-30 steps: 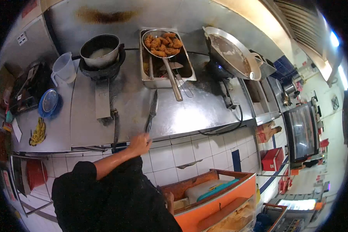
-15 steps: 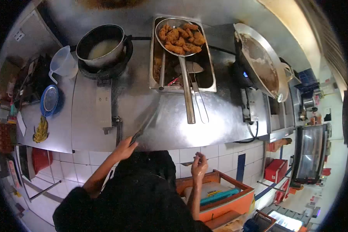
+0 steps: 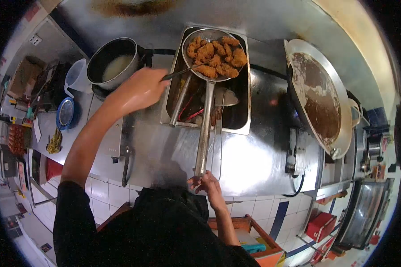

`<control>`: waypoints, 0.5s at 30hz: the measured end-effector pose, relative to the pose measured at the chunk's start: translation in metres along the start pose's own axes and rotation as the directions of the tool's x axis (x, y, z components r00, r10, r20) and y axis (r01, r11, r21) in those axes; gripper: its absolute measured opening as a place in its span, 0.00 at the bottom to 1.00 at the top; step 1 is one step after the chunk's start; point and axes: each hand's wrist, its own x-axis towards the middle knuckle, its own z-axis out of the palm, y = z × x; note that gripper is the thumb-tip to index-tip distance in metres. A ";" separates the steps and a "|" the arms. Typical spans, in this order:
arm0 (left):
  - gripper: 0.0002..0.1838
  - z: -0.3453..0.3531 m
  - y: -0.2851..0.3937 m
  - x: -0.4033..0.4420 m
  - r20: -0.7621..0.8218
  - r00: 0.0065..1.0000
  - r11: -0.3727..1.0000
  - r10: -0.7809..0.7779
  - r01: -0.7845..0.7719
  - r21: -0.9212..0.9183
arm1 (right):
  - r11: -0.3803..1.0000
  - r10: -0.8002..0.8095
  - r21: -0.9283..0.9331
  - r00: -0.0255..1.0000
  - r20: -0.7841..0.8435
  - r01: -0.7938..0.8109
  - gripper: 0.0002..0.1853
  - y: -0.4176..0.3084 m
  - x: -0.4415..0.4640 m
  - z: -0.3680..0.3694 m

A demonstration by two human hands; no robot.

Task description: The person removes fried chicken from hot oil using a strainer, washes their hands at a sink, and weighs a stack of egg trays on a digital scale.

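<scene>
Head camera view, looking down at a steel counter (image 3: 258, 164) in a kitchen, with my two bare hands and black sleeves in front of me. My left hand (image 3: 140, 89) reaches across the counter, fingers clenched round the dark handle of a knife (image 3: 182, 72). The blade points to the right, its tip among browned, crusty fried pieces (image 3: 205, 52). Those pieces lie in the round bowl of a metal strainer (image 3: 206, 115), which sits over a deep rectangular steel tray (image 3: 248, 93). The strainer's long handle slopes towards me past the tray's near rim, and my right hand (image 3: 208, 183) is at its near end, fingers curled around it; how tightly, I cannot tell. Below the strainer, in the dark tray, is a round metal ladle (image 3: 226, 97), its handle leaning out over the near rim. To the right, a wide wok (image 3: 346, 107) holds brown, frothy liquid. On the left, partly behind my left arm, a dark pot (image 3: 98, 62) holds something pale, with a translucent pitcher (image 3: 77, 73) just beside it.
</scene>
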 end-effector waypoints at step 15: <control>0.13 0.000 0.015 0.200 0.485 0.852 0.879 -0.198 -0.064 0.472 | 0.987 0.161 -0.001 0.969 0.188 -0.164 0.19 -0.014 0.021 -0.012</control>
